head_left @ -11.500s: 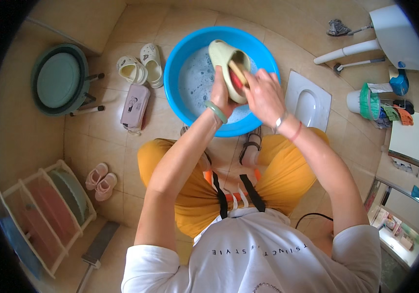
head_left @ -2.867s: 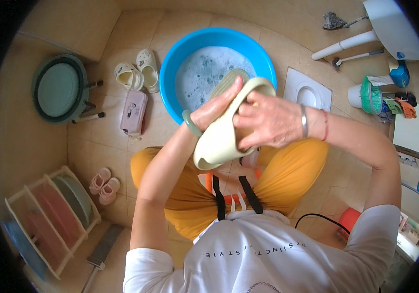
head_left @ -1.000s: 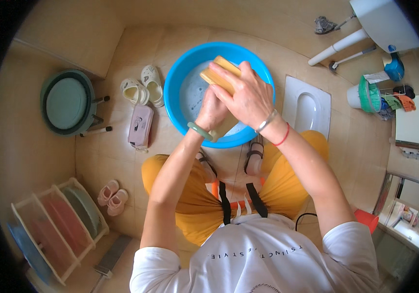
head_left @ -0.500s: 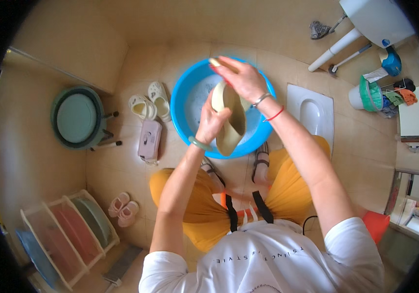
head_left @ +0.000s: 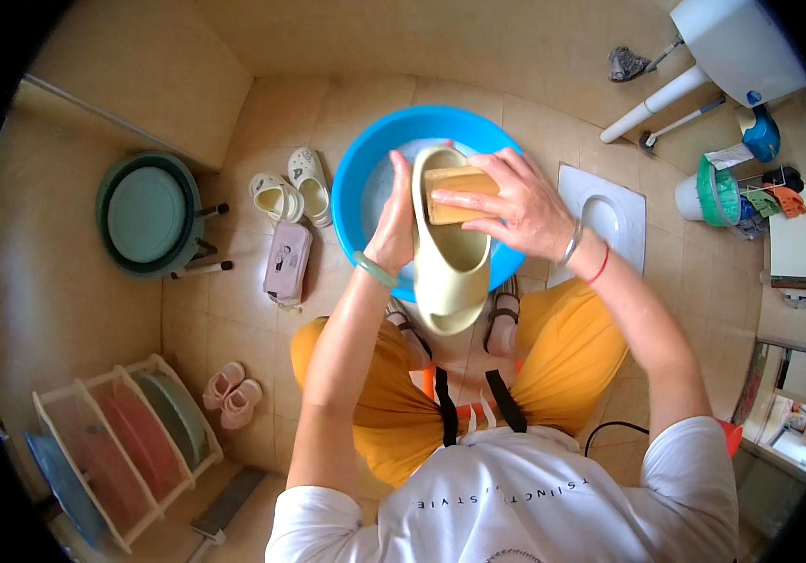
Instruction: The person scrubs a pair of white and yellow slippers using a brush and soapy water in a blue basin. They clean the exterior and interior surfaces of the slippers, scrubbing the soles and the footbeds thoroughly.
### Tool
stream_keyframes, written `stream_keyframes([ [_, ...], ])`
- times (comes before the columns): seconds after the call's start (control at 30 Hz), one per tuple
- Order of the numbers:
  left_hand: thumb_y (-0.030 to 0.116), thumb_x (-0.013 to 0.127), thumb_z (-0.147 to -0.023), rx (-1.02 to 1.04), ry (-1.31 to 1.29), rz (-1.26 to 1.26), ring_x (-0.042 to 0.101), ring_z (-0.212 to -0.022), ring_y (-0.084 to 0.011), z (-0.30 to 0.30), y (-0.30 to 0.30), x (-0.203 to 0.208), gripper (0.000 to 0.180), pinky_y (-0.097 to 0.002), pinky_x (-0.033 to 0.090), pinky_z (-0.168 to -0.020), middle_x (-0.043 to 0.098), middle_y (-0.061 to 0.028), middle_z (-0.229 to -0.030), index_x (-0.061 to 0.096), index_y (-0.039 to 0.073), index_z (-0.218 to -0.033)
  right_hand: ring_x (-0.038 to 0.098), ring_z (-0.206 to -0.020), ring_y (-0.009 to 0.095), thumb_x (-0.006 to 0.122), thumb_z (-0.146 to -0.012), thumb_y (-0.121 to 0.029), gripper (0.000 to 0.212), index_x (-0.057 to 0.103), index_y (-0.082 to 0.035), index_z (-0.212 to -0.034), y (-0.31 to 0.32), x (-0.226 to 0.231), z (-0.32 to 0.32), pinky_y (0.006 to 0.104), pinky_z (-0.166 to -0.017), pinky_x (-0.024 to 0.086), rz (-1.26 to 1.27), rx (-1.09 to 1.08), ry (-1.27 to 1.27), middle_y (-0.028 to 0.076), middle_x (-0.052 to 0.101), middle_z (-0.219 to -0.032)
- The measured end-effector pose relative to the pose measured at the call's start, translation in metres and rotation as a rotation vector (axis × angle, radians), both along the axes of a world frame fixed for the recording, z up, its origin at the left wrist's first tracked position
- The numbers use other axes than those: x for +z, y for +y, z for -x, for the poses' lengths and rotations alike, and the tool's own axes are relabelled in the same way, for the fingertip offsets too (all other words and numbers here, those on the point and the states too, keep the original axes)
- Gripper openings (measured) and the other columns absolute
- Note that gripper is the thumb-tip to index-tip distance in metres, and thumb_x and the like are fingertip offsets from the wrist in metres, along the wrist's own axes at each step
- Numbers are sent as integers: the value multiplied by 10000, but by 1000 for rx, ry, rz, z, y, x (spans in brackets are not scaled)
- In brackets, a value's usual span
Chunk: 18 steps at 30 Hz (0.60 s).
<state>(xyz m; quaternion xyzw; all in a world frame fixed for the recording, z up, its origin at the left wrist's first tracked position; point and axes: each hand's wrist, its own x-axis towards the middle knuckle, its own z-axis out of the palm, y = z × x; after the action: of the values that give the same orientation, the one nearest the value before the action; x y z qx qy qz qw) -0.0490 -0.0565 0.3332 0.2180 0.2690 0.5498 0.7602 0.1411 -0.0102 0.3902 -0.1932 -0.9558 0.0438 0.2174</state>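
A pale yellow slipper (head_left: 445, 298) is raised over a blue basin (head_left: 348, 169) of sudsy water, its open top facing up and its toe toward me. My left hand (head_left: 394, 223) grips the slipper along its left edge, with the fingertips partly hidden behind it. In my right hand (head_left: 532, 211) is a wooden-backed scrubbing brush (head_left: 456, 178), held against the slipper's inside near the heel end. The brush's bristles are hidden from view.
Left of the basin are a pair of cream clogs (head_left: 309, 188) and a pinkish case (head_left: 288, 261). A squat toilet (head_left: 567, 211) lies to the right. Green tubs (head_left: 145, 220) stand far left, and a rack (head_left: 131, 450) of basins and small pink shoes (head_left: 239, 403) are nearer.
The slipper has turned from its side to face up, with its toe closer to me. My right hand has brought the brush from the slipper's far end to its inside.
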Motion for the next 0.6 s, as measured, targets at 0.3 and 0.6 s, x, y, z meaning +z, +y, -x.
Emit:
stream_keyframes([
  [0.3, 622, 297, -998, 97, 10, 132, 619, -1088, -212, -5, 2, -14, 681, -338, 528, -908, 600, -104, -1259, 477, 82, -1371, 592, -881, 267, 651, -861, -454, 520, 532, -400, -1364, 16, 6, 3, 398, -711, 538, 70, -130, -146, 100, 500, -1005],
  [0.6, 550, 301, -1029, 89, 335, -118, 565, -1123, -174, 0, -2, 0, 630, -330, 470, -972, 584, -72, -1250, 409, 102, -1458, 642, -767, 292, 697, -832, -409, 496, 588, -350, -1313, -36, -7, -12, 412, -672, 552, 421, -224, -453, 107, 522, -942],
])
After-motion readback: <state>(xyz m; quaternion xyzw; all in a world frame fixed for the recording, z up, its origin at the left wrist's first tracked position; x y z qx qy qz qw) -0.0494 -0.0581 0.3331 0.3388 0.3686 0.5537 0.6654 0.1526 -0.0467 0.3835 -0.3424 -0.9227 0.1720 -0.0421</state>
